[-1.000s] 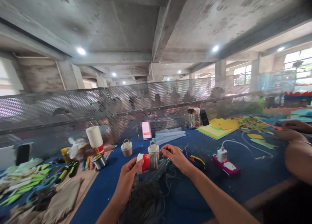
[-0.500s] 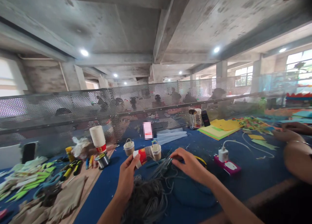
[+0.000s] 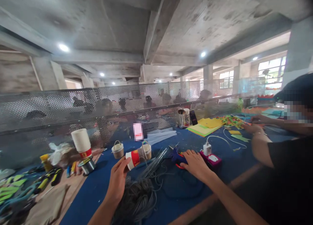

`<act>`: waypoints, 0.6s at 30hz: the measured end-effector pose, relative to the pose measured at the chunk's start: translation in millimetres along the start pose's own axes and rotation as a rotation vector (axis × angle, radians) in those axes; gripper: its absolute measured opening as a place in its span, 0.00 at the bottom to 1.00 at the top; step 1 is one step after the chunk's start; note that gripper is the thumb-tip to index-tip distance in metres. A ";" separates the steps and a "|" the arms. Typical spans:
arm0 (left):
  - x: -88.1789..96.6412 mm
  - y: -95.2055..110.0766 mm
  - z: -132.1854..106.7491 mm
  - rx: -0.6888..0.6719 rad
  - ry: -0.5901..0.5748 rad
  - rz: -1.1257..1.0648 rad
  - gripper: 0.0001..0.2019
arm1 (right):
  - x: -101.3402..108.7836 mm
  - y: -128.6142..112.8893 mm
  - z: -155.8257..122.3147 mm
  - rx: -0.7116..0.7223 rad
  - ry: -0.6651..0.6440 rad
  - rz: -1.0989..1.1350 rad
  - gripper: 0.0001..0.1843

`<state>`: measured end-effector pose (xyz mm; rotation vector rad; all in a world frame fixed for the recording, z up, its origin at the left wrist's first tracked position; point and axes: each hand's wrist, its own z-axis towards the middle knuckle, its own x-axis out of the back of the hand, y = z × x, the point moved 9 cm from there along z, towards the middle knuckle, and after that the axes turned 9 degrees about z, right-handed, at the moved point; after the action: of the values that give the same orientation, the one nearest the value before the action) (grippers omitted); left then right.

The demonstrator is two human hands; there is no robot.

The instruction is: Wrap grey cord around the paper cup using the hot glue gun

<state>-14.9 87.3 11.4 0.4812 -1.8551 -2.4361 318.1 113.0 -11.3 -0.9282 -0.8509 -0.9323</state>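
Observation:
My left hand (image 3: 118, 177) grips a red and white paper cup (image 3: 134, 158), tipped on its side, with grey cord wound round its far part. My right hand (image 3: 197, 167) lies over a blue glue gun (image 3: 176, 156) with a red trigger, fingers curled on its body; its nozzle points away to the left. Behind the cup stand two small cord-wrapped buckets with handles, one on the left (image 3: 117, 150) and one on the right (image 3: 147, 150), partly hidden. Thin strands (image 3: 157, 161) and a grey cord hank (image 3: 138, 197) lie between my hands.
Stacked paper cups (image 3: 81, 141) and a wire spool (image 3: 87, 165) stand left, near cutters (image 3: 56, 177). A white plug (image 3: 207, 149) sits in a magenta power strip (image 3: 215, 159). Yellow sheets (image 3: 207, 124) lie farther back. A co-worker's arm (image 3: 261, 148) is at right; a perforated screen (image 3: 97, 104) runs behind.
My right hand has moved from the thin strands to the glue gun. My left hand still holds the cup. The view has turned right, bringing more of the co-worker into sight.

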 end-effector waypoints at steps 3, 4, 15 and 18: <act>0.3 -2.8 -0.4 0.027 0.002 0.019 0.14 | -3.6 -5.7 8.6 0.004 -0.029 -0.014 0.17; -0.1 -2.5 -0.9 0.026 0.000 0.024 0.14 | -5.1 -7.2 11.0 0.002 -0.036 -0.012 0.16; -9.3 10.2 -11.7 -0.019 -0.009 0.062 0.15 | 14.4 11.5 23.9 -0.088 0.225 0.545 0.18; -2.8 7.5 -10.6 0.006 0.066 0.056 0.16 | 23.9 -10.8 36.4 -0.044 0.244 0.930 0.20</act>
<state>-10.6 75.9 16.6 0.4966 -1.8260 -2.3502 309.6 136.5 25.9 -1.0690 -0.1278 -0.2370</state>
